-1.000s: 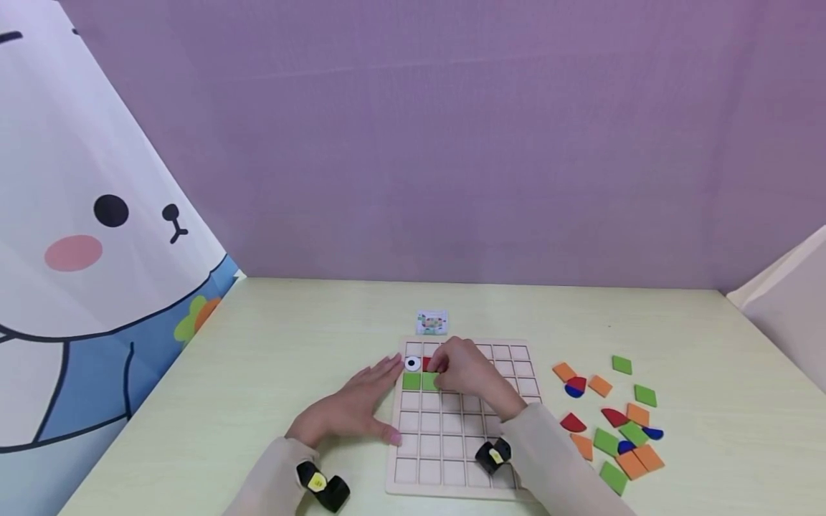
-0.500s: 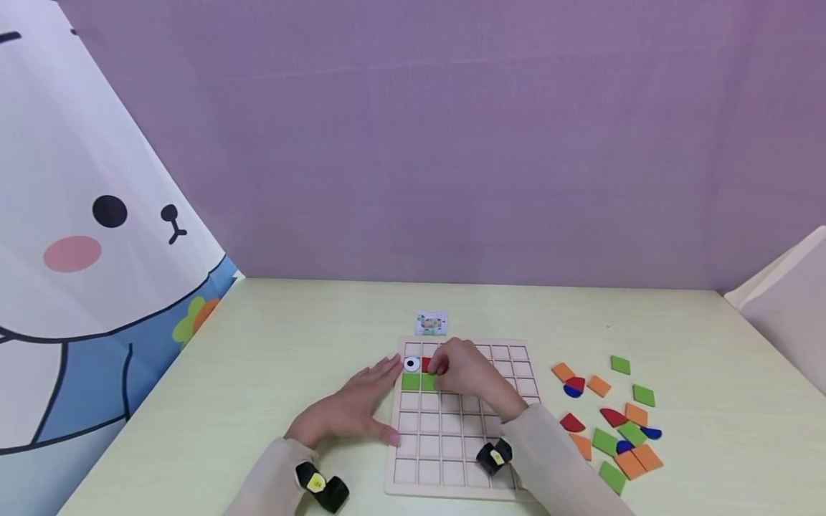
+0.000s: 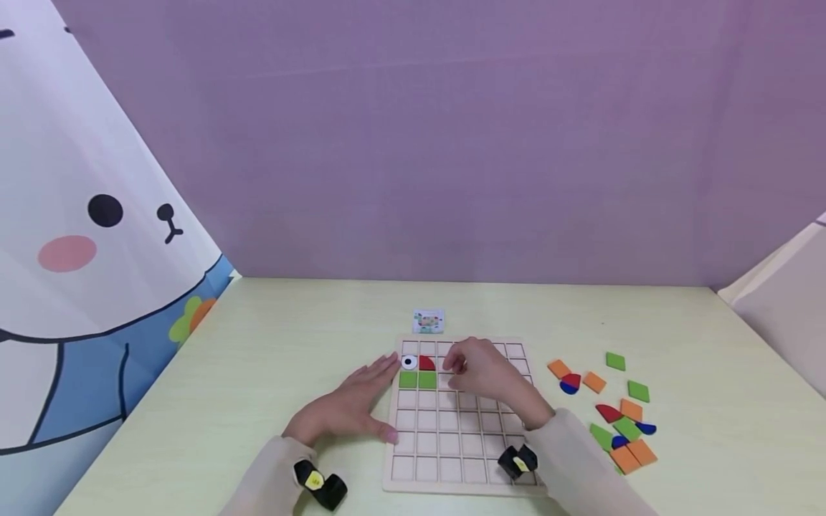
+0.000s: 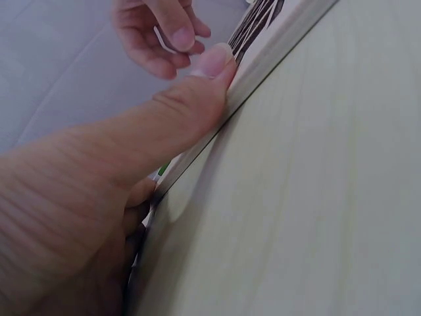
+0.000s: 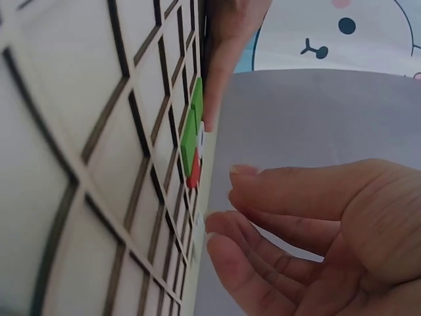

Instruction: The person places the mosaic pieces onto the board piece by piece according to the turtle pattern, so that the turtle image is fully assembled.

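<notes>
A light wooden grid board [image 3: 426, 443] lies flat on the table. Its upper left cells hold a round white tile with a black dot [image 3: 409, 362], a red quarter-round tile [image 3: 427, 363] and two green square tiles [image 3: 417, 380]. Along the board's left edge rests my left hand [image 3: 348, 407], fingers extended, its thumb touching the rim in the left wrist view. Just right of the red tile, above the grid, hovers my right hand [image 3: 484, 371]. In the right wrist view its bent fingers and thumb [image 5: 283, 191] stand apart, holding nothing.
Right of the board lie loose orange tiles [image 3: 594, 382], green tiles [image 3: 638, 390], red pieces [image 3: 608, 413] and blue pieces [image 3: 646, 428], some overlapping. A small printed card [image 3: 429, 321] sits behind the board. A purple cloth [image 3: 477, 143] rises at the table's back.
My right hand has let go of the red tile and moved slightly right, leaving that tile uncovered in its cell. My left hand stays at the board's edge.
</notes>
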